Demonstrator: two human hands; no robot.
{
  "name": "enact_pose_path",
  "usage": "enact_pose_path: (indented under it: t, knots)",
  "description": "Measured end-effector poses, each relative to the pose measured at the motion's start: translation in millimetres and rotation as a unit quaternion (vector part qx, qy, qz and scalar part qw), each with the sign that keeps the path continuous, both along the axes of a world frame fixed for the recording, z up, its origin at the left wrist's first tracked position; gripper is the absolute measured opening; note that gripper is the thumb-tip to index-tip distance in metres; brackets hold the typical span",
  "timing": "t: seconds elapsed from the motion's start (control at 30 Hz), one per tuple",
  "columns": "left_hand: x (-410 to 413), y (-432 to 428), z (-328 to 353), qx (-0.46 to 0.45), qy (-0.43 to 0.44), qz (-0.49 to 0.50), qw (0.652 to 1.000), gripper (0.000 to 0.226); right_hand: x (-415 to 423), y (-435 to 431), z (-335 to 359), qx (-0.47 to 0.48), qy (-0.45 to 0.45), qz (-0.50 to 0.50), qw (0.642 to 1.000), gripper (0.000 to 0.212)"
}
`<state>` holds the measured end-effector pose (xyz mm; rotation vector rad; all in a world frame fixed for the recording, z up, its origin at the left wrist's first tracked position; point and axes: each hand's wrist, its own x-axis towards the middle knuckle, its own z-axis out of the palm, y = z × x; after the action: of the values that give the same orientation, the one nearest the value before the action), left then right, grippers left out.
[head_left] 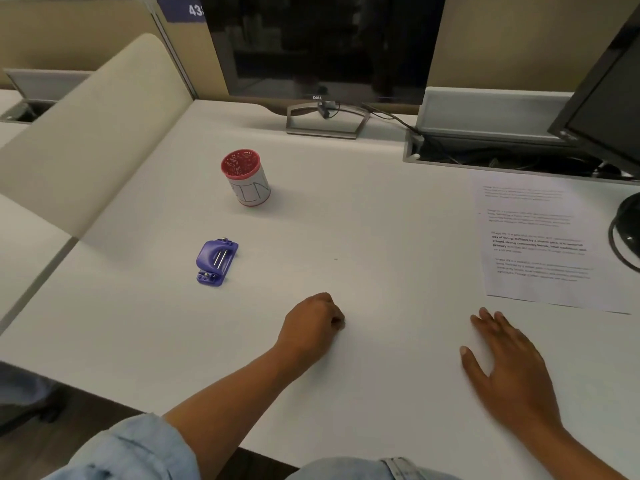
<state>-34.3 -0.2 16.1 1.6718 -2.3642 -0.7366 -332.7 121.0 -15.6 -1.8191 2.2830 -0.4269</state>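
A purple hole punch [216, 262] lies on the white desk [363, 220], left of centre. Behind it stands a red-rimmed cup [246, 176] with a white label, holding small bits. A printed sheet of paper [540, 240] lies at the right side of the desk. My left hand [313, 322] rests on the desk as a loose fist with nothing visible in it, to the right of and nearer than the punch. My right hand [502, 358] lies flat on the desk with fingers spread, just below the sheet's near edge.
A Dell monitor [325, 46] stands at the back on a metal foot. A second monitor [609, 109] with a round base is at the far right. An open cable tray [485, 154] sits behind the paper. A beige divider [93, 133] borders the left.
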Motion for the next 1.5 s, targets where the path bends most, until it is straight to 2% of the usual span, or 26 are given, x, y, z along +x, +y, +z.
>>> enact_pose_path:
  t: [0.27,0.43,0.63,0.9,1.03,1.27,1.4,1.5]
  knots:
    - [-11,2,4,-0.016,-0.070,0.013,0.997,0.017,-3,0,-2,0.007,-0.011,0.012,1.000,0.054]
    - [-11,10,-4,-0.026,-0.067,0.022,0.997,0.015,-6,1,-3,0.007,-0.018,0.015,1.000,0.057]
    - [-4,7,-7,0.008,0.033,0.076,0.997,0.014,-9,0,-4,-0.002,-0.026,0.027,0.999,0.056]
    - [40,-35,-4,0.013,0.216,0.143,0.966,0.019,21,-61,27,-0.060,-0.160,-0.011,0.985,0.035]
    - [61,-63,-13,0.040,0.278,0.190,0.941,0.018,66,-108,41,-0.039,-0.219,0.014,0.975,0.024]
    - [78,-73,-28,0.067,0.296,0.154,0.940,0.016,140,-167,48,0.034,-0.141,0.070,0.987,0.020]
    - [81,-76,-28,0.092,0.315,0.144,0.934,0.017,166,-188,51,0.069,-0.107,0.045,0.991,0.025]
    - [83,-78,-28,0.080,0.300,0.117,0.943,0.014,173,-196,49,0.089,-0.078,0.033,0.992,0.022]
